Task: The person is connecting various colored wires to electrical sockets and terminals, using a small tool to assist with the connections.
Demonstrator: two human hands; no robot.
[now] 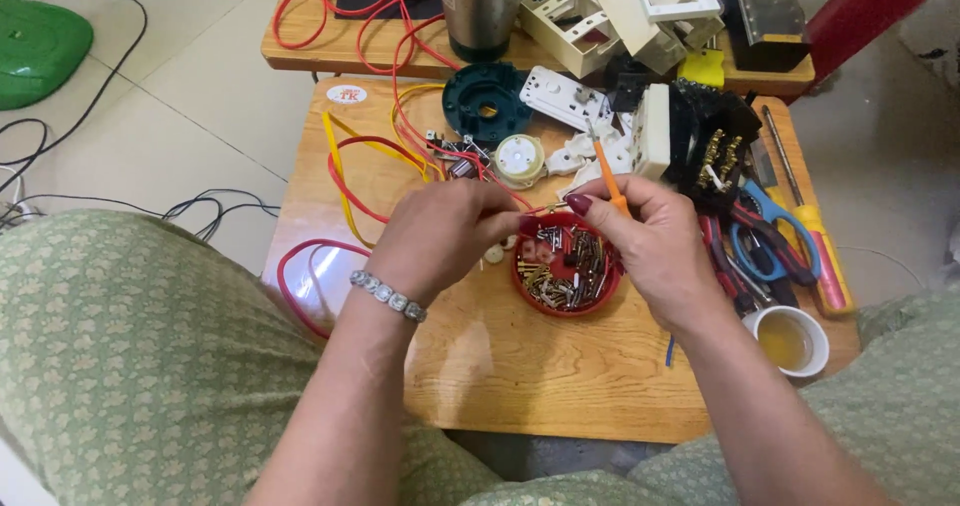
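Nearest, green patterned cloth covers both knees on either side of a low wooden table. Left hand, a beaded bracelet on its wrist, is curled with fingertips pinched on a thin red wire. Right hand is closed on a small orange-handled screwdriver, thumb and forefinger clamped on the shaft, tip pointing up and away. Both hands hover just above a red dish of screws and small metal parts, mid-table. A small cup of yellowish liquid stands near the right forearm. Right of the dish: pliers, blue-handled scissors, a long red-and-yellow screwdriver. Beyond the hands: a round cream part, a dark green round base, white plastic switch pieces, looped red and yellow wires. Farthest, a second table holds a steel vessel and white housings.
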